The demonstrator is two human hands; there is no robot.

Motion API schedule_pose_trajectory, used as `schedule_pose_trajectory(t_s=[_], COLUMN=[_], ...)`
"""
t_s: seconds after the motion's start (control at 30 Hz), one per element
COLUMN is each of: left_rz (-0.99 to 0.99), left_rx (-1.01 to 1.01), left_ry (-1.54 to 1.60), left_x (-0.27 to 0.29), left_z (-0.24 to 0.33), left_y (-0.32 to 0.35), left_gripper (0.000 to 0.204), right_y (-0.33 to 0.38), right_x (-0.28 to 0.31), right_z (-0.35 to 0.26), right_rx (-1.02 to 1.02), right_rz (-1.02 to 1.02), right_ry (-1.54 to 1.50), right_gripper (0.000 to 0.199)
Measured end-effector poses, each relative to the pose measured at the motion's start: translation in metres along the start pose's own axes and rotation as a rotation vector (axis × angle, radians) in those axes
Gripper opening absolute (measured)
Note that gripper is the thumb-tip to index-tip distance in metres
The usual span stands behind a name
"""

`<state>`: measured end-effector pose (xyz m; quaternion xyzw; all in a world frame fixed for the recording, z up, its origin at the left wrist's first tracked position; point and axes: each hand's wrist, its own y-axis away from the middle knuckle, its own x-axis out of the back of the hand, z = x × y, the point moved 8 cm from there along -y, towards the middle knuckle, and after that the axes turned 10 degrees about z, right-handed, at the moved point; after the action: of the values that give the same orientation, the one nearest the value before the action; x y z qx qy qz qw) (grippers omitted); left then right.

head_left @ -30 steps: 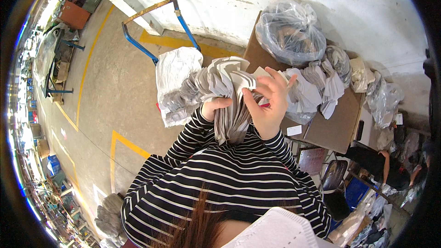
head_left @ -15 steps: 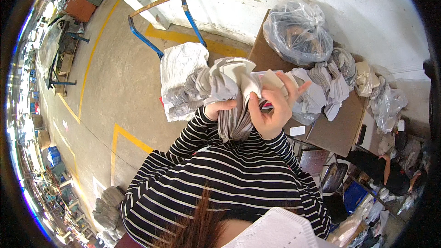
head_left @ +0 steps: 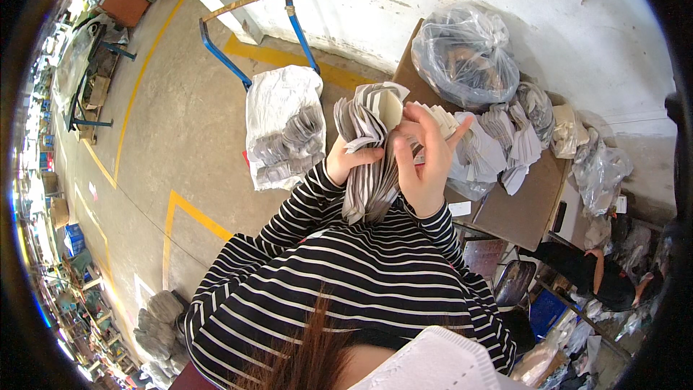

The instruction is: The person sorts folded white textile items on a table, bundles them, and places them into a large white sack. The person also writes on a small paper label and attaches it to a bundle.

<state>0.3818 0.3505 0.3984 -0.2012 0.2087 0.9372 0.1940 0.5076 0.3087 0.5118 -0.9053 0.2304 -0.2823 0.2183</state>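
Thick bundle of grey-and-white fabric pieces (head_left: 372,155) upright (long axis vertical) at chest height, left hand (head_left: 346,162) clenched around its middle, right hand (head_left: 422,159) fingers spread, fanning upper edges beside brown tabletop (head_left: 520,209).

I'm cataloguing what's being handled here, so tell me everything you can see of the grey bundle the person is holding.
The grey bundle is a thick stack of thin, flat grey-and-white pieces, fabric or paper-like; which, I cannot tell. It hangs roughly upright in front of the striped chest, its top fanned open, one pale cream face showing. The left hand grips its middle from the side; the right hand spreads fingers over its top edge, separating pieces.
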Motion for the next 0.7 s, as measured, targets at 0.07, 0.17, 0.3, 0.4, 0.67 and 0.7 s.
schedule_pose_trajectory(t_s=[0.07, 0.17, 0.3, 0.4, 0.67, 0.7], left_rz=[-0.013, -0.024, -0.072, -0.055, -0.1, -0.139], left_rx=[-0.088, -0.247, -0.185, -0.15, -0.085, -0.116], left_ry=[-0.068, -0.151, -0.176, -0.182, -0.026, 0.016], left_x=[-0.001, 0.002, -0.004, -0.007, -0.006, -0.01], left_z=[0.008, 0.009, 0.01, 0.017, 0.013, 0.016], left_y=[0.0, 0.0, 0.0, 0.003, 0.005, 0.004], left_gripper=[0.059, 0.062, 0.061, 0.058, 0.053, 0.055], right_y=[-0.006, -0.012, -0.015, -0.014, -0.008, -0.007], right_x=[0.002, 0.002, 0.004, 0.004, 0.014, 0.016], right_z=[-0.008, -0.012, -0.012, -0.013, 0.009, 0.012], right_rx=[0.007, 0.024, -0.017, -0.048, -0.098, -0.11], right_rz=[0.018, 0.039, 0.056, -0.01, 0.171, 0.205], right_ry=[0.017, 0.078, 0.046, 0.049, -0.073, -0.091], right_gripper=[0.054, 0.064, 0.056, 0.041, 0.016, 0.014])
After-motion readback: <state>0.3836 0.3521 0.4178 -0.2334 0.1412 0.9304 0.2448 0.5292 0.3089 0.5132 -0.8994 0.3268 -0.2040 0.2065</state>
